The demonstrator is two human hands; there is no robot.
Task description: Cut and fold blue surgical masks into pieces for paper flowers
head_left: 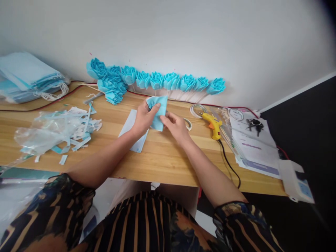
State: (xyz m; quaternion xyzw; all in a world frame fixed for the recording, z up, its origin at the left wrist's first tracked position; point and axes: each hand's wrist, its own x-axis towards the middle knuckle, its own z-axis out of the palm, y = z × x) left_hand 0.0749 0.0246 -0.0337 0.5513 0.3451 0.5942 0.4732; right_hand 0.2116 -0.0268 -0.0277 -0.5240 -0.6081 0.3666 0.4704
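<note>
A small light-blue sheet of mask-like fabric (pixel 161 103) is held up over the middle of the table. My left hand (pixel 145 118) grips its left side, thumb on the front and fingers behind. The thumb and fingers of my right hand (pixel 175 126) are closed on its lower right edge. Part of the right fingers is hidden behind the sheet, and a small dark patch beside them is too unclear to name. Under my left hand lies a pale blue folded stack (pixel 140 142) on the wooden table. A roll of tape (pixel 188 124) sits just behind my right hand.
Blue fabric flowers on sticks (pixel 172 81) lean along the wall. To the left are scraps (pixel 82 134), a plastic bag (pixel 44 131) and stacked blue masks (pixel 28 75). A yellow glue gun (pixel 215 128), papers (pixel 252 143) and keys (pixel 254 125) lie right.
</note>
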